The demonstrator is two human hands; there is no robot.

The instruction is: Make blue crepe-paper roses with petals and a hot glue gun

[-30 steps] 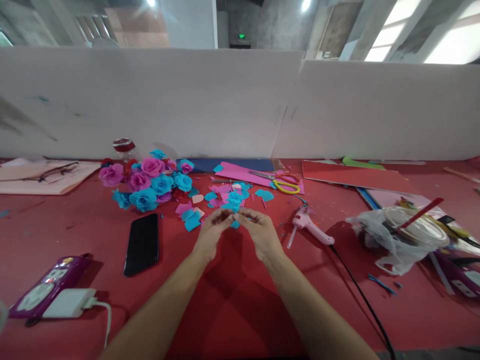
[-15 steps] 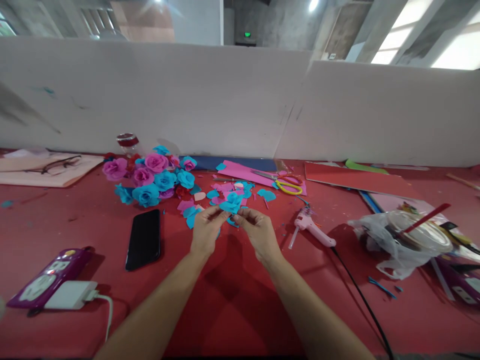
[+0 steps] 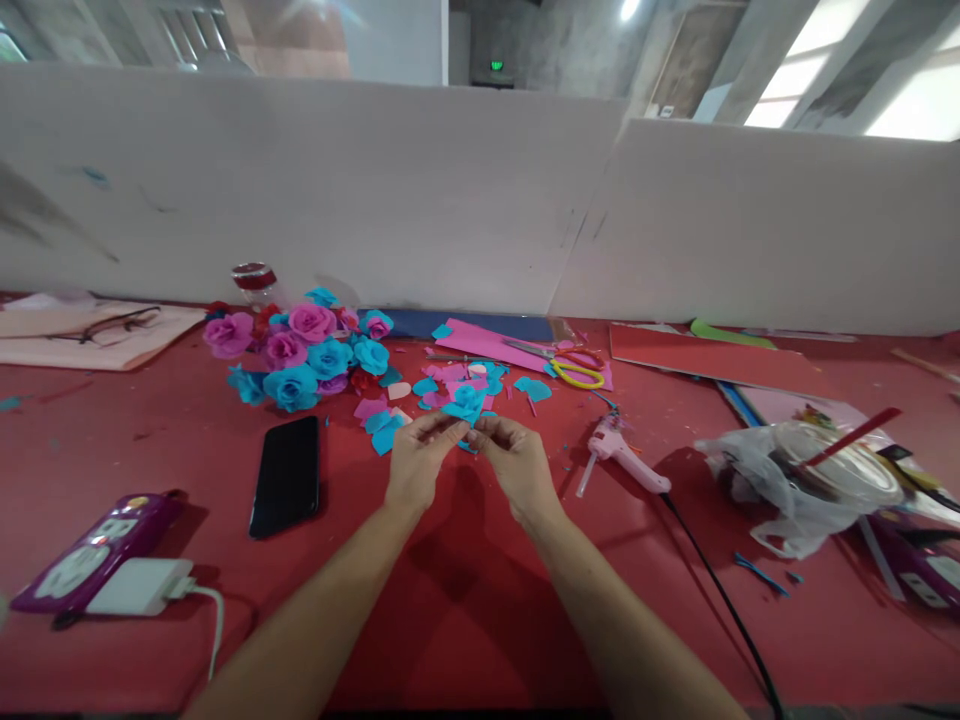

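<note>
Between my two hands, above the red table, is a blue paper flower [image 3: 466,402]. My left hand [image 3: 420,455] pinches its underside from the left. From the right, my right hand [image 3: 516,458] pinches it too, the fingertips of both hands nearly meeting. Behind the flower lie loose pink and blue paper petals [image 3: 386,434]. A bunch of finished pink, blue and red paper flowers [image 3: 292,388] stands to the left. Right of my hands rests a pink glue gun [image 3: 626,457] with a clear glue stick at its end.
Scissors [image 3: 576,372] with yellow and red handles lie on a pink paper strip [image 3: 480,345]. A black phone [image 3: 285,478] and a purple power strip [image 3: 97,550] with a white charger [image 3: 141,587] are on the left. At right sits a plastic bag [image 3: 795,510] beside a tub.
Both hands keep their pinch on the blue flower. My left fingers have shifted slightly to the right, closer to the right ones.
</note>
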